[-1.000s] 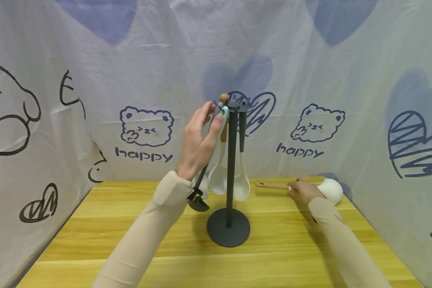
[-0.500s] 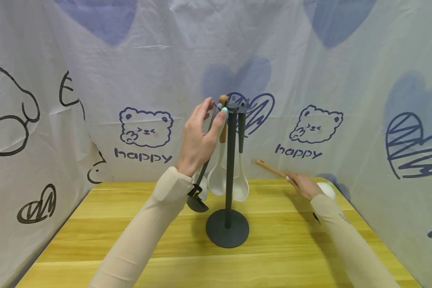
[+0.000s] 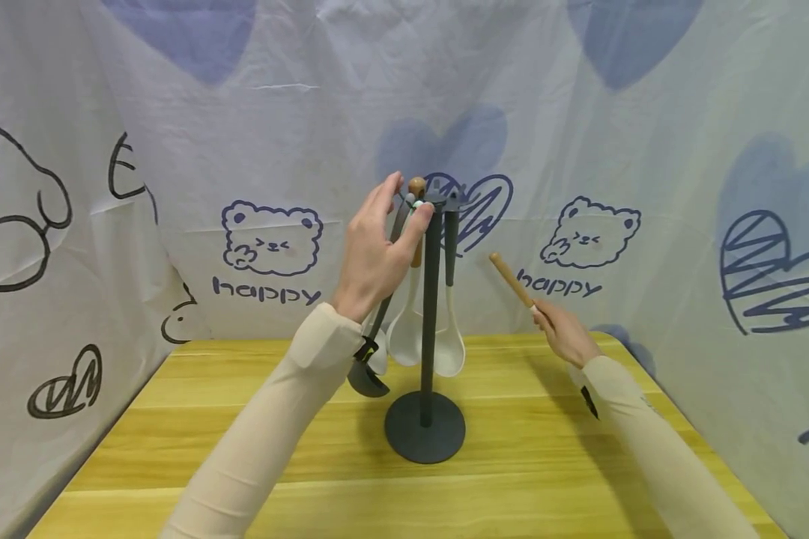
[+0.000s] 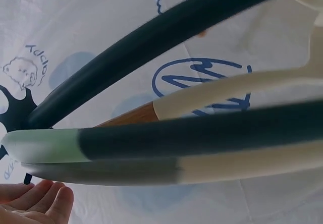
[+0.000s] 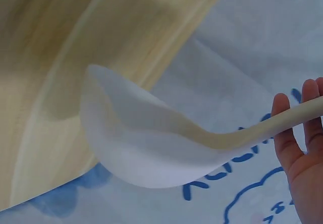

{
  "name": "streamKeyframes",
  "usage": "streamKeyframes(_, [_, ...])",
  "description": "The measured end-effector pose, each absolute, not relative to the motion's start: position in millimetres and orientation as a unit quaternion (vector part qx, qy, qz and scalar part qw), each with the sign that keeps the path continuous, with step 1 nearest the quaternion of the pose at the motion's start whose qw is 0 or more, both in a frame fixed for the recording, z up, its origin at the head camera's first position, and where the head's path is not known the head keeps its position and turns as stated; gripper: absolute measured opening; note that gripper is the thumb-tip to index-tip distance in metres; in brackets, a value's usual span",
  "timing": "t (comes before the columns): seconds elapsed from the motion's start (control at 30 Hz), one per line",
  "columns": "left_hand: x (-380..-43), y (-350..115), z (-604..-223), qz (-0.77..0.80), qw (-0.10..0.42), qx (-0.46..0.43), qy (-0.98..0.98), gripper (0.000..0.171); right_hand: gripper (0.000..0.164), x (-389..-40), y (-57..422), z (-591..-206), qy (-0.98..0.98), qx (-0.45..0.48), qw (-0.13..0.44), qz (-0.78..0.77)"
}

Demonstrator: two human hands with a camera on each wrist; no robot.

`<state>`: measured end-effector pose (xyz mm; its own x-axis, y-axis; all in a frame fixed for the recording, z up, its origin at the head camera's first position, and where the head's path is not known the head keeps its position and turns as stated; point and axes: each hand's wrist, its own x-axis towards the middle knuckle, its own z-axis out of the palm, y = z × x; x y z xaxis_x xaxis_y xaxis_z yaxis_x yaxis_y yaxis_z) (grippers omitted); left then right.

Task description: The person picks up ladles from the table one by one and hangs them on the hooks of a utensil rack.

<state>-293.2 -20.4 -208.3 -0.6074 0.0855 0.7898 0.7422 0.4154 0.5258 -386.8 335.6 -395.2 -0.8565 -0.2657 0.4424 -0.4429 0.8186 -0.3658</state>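
My right hand point(image 3: 566, 333) grips a white ladle by its neck, and the wooden handle point(image 3: 510, 278) slants up toward the rack. In the right wrist view the ladle's deep white bowl point(image 5: 151, 153) shows, with fingers beneath the neck. My left hand point(image 3: 374, 254) is at the top of a black utensil rack point(image 3: 429, 322), thumb near its hub and fingers spread. Close to it hang a black ladle point(image 3: 369, 378) with a green tip point(image 4: 48, 146) and a grey-handled white utensil point(image 4: 106, 172). Whether the thumb touches the hub is hidden.
Also hanging from the rack are a white spoon point(image 3: 404, 340) with a wooden handle and a white spoon point(image 3: 449, 352) with a dark handle. The rack's round base point(image 3: 425, 434) stands on a wood-grain table point(image 3: 297, 464). A printed cloth point(image 3: 276, 135) hangs behind.
My right hand has lifted the white ladle off the table, and its wooden handle has tilted from level to upward. The left hand has shifted only slightly at the rack's top.
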Motion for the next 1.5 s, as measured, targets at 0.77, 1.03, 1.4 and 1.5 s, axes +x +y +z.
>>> streamKeyframes(0.77, [-294.7,-16.6,-202.7,-0.446,0.347,-0.283,-0.775,0.065,0.035,-367.2,304.9,-368.3,-0.894,0.234,0.203,0.324])
streamKeyframes(1.03, [-296.2,-15.2,-201.3,-0.458,0.338,-0.281,-0.773,0.064,0.036,-359.6,287.4,-359.0,-0.870,0.254,0.225,0.358])
streamKeyframes(1.4, [-298.3,-12.1,-197.7,-0.468,0.320,-0.277,-0.776,0.063,0.037,-344.7,272.7,-340.2,-0.848,0.254,0.227,0.407])
streamKeyframes(1.5, [-299.5,-11.4,-197.3,-0.467,0.317,-0.275,-0.778,0.063,0.037,-337.3,265.5,-333.8,-0.843,0.244,0.222,0.424])
